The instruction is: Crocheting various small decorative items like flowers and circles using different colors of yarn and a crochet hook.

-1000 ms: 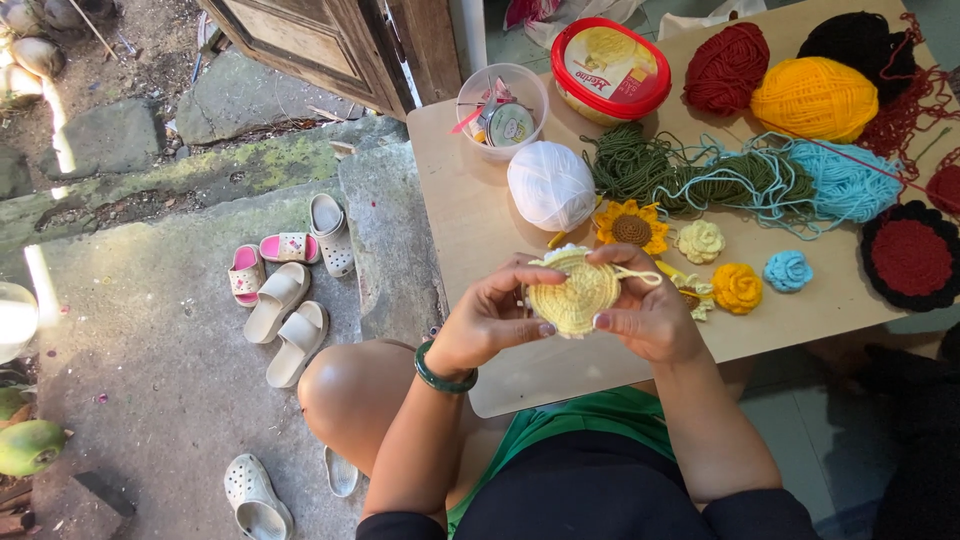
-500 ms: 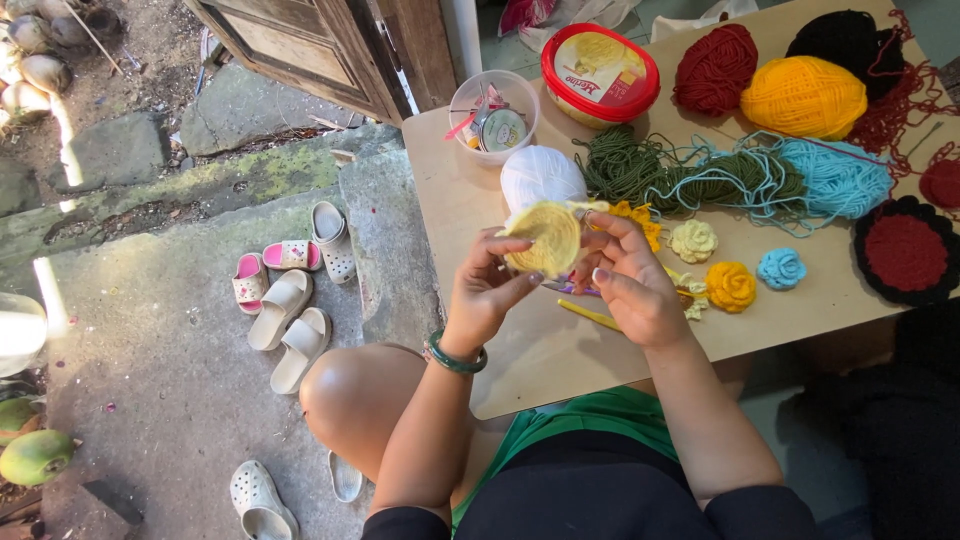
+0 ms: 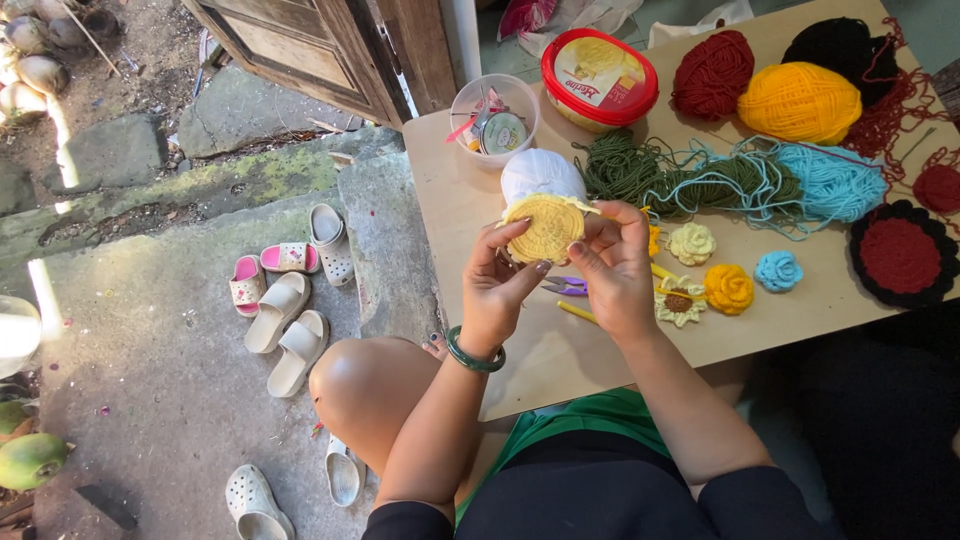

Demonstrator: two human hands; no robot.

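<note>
We pinch the yellow disc (image 3: 545,226) by its rim, left hand (image 3: 497,283) and right hand (image 3: 612,268) fingers closed on it above the table's (image 3: 560,360) near edge; it looks soft, light and floppy.

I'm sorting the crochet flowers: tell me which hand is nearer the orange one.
Right. The right hand is just left of the orange crochet flower; the left hand is farther left, beyond it.

We see our left hand (image 3: 497,290) and right hand (image 3: 612,268) pinching the yellow crochet disc (image 3: 545,226); its lower edge is hidden behind our fingers. The disc covers part of the white yarn ball (image 3: 538,174) behind the grip. Below the grip, our right hand hides most of the purple scissors (image 3: 566,286) and yellow hook (image 3: 577,313). Far right of the grip, the dark red yarn (image 3: 939,186) is cut off by the frame edge.
</note>
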